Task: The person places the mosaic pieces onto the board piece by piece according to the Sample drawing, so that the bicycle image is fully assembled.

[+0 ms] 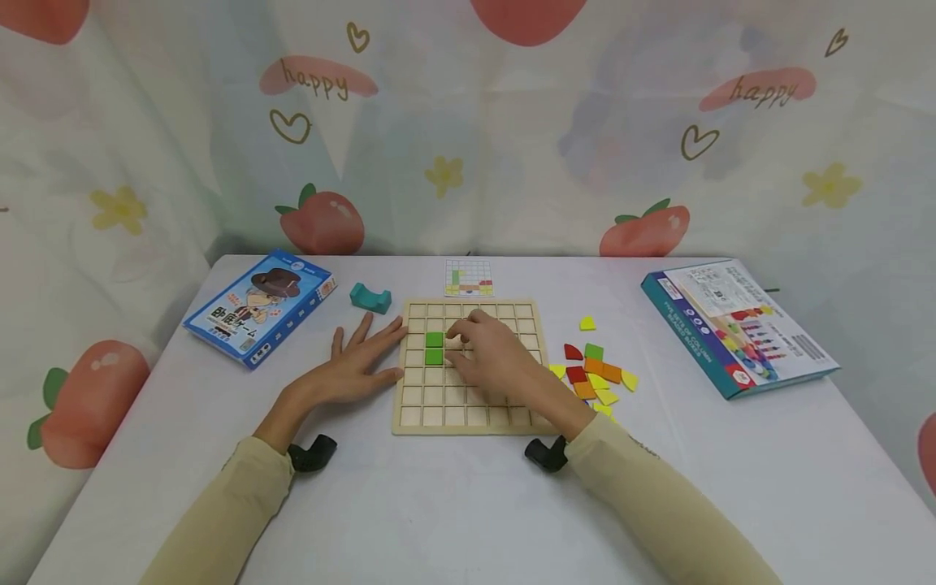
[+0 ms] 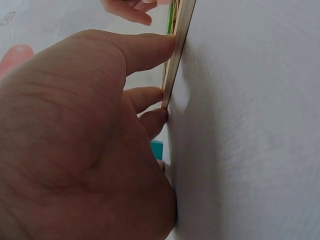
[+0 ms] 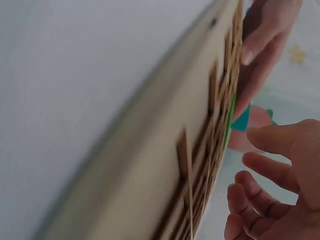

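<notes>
A wooden grid board (image 1: 453, 430) lies flat on the white table. Two green square tiles (image 1: 435, 356) sit in neighbouring cells, one above the other, toward its left side. My left hand (image 1: 351, 366) rests beside the board, its thumb and some fingertips touching the left edge, as the left wrist view also shows. Over the board, just right of the green tiles, hovers my right hand (image 1: 493, 353). Its fingers (image 3: 272, 167) are loosely bent and apart in the right wrist view, with nothing seen between them.
Loose yellow, red, orange and green tiles (image 1: 591, 367) lie right of the board. Behind it is a small pattern card (image 1: 469, 279). A teal curved block (image 1: 370, 298) and a blue box (image 1: 261, 307) stand at left; a teal-edged box (image 1: 742, 325) lies far right.
</notes>
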`<state>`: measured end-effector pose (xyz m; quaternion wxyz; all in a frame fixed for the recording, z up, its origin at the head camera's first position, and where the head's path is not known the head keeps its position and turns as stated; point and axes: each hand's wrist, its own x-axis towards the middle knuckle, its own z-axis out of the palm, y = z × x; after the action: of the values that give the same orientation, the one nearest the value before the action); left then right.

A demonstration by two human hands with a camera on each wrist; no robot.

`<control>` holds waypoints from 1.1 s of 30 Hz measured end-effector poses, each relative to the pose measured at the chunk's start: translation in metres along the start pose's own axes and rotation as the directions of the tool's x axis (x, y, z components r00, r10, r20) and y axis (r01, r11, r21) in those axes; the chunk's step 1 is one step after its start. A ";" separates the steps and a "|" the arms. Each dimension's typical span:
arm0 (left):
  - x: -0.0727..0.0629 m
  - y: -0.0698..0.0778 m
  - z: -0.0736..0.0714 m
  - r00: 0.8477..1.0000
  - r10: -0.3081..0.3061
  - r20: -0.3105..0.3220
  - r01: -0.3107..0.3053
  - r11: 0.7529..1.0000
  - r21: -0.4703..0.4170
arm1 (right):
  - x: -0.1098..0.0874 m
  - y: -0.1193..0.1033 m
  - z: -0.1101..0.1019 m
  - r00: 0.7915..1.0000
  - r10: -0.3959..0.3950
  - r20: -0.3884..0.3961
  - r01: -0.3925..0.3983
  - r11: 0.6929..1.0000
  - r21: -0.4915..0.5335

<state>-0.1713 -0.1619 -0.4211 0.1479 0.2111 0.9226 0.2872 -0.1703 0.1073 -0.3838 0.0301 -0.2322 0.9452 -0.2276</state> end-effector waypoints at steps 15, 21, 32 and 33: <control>0.000 0.002 -0.001 1.000 0.003 -0.004 -0.003 1.000 -0.008 | -0.024 0.059 -0.054 0.995 -0.006 -0.104 0.007 1.000 0.004; -0.001 0.002 0.000 1.000 0.006 0.002 -0.006 1.000 -0.015 | -0.035 0.085 -0.069 0.992 0.094 -0.079 -0.097 0.994 -0.041; -0.002 0.003 -0.001 1.000 0.003 0.000 -0.003 1.000 -0.010 | -0.044 0.126 -0.085 0.976 0.213 -0.053 -0.217 0.973 -0.079; -0.002 0.003 -0.001 1.000 0.004 0.000 -0.004 1.000 -0.008 | -0.044 0.129 -0.085 0.974 0.223 -0.046 -0.226 0.971 -0.076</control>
<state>-0.1692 -0.1608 -0.4178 0.1483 0.2125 0.9209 0.2911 -0.1999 0.2640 -0.3673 0.0288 -0.1204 0.9742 -0.1886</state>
